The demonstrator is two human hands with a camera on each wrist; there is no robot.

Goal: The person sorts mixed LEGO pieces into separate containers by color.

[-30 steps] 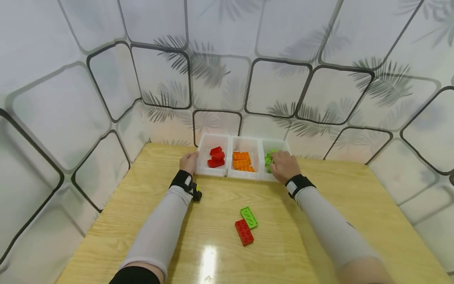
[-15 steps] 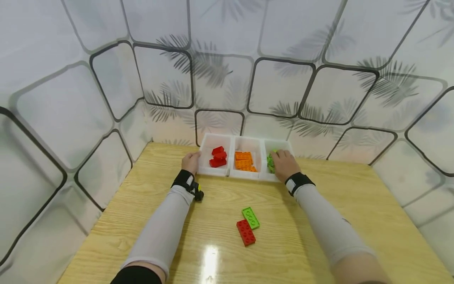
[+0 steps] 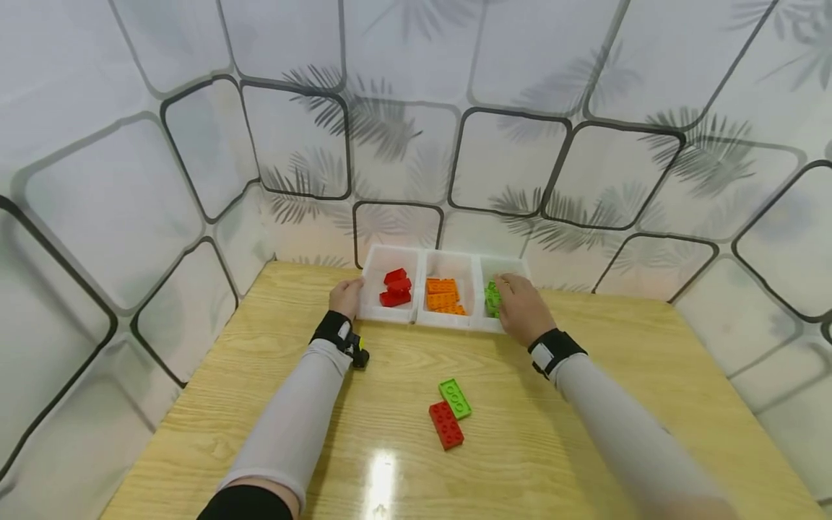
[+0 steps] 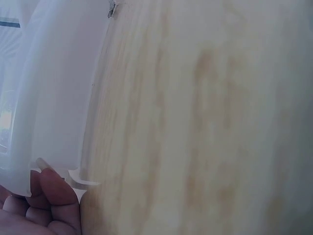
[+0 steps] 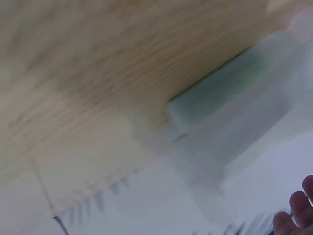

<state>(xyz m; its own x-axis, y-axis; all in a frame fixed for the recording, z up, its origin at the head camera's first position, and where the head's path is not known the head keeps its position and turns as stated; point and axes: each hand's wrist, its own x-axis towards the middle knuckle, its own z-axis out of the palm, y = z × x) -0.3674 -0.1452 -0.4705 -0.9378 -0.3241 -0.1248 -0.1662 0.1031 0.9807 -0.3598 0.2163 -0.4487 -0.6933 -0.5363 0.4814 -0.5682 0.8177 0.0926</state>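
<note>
My left hand point(image 3: 346, 297) holds the left end of a white three-compartment bin point(image 3: 442, 320); in the left wrist view thumb and fingers point(image 4: 58, 191) pinch its edge. Over the right compartment is my right hand point(image 3: 525, 312), partly covering the green toy bricks point(image 3: 492, 300) inside. Its fingertips point(image 5: 296, 215) appear at the lower right of the blurred right wrist view; I cannot tell whether they hold a brick. Red bricks point(image 3: 396, 287) lie in the left compartment and orange bricks point(image 3: 443, 296) in the middle one.
On the wooden table point(image 3: 552, 440), nearer the body, a green brick point(image 3: 456, 399) lies hollow side up against a red brick point(image 3: 446, 426), whose studs face up. Patterned cloth walls point(image 3: 396, 166) stand close behind the bin and at the left.
My right hand has turned and drawn slightly back toward the right, uncovering more of the green bricks. My left hand keeps its hold on the bin, and the two bricks on the table stay put.
</note>
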